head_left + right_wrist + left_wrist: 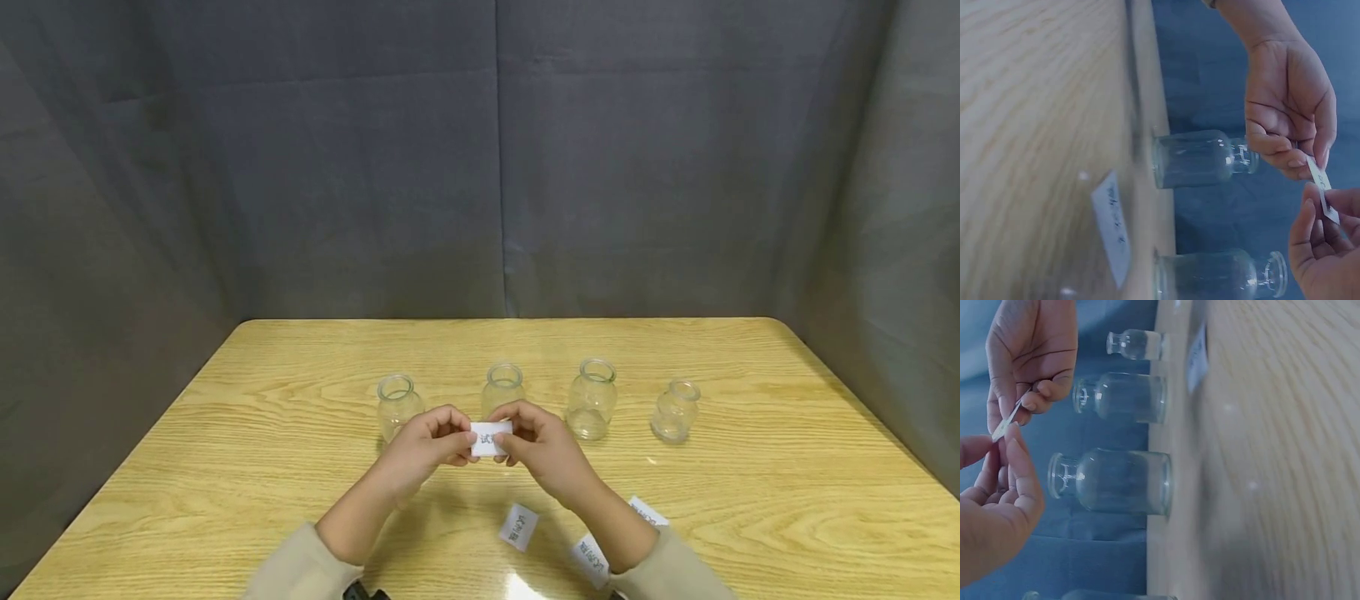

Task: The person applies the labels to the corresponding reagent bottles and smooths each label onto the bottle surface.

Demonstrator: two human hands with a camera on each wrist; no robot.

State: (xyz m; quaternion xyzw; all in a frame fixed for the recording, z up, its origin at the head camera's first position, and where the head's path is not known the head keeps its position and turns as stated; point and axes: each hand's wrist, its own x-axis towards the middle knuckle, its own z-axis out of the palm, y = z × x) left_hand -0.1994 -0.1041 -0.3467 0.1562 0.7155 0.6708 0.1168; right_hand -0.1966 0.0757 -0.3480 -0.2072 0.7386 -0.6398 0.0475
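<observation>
My left hand (426,448) and right hand (545,448) pinch a small white paper label (487,438) between them, one at each end. Printed characters show on its face, partly covered by the right thumb. The label is held up above the table, in front of a clear glass jar (503,385). In the left wrist view the label (1006,422) appears nearly edge-on between the fingertips of both hands. From the right wrist, the label (1322,187) shows some print, with thumbs and fingers on its two ends.
Other open glass jars stand in a row: one at left (397,400), one right of the hands (592,400) and a smaller one (675,412) at far right. Printed labels lie on the wooden table (247,467): one (519,527) between the forearms, others (590,558) by the right forearm.
</observation>
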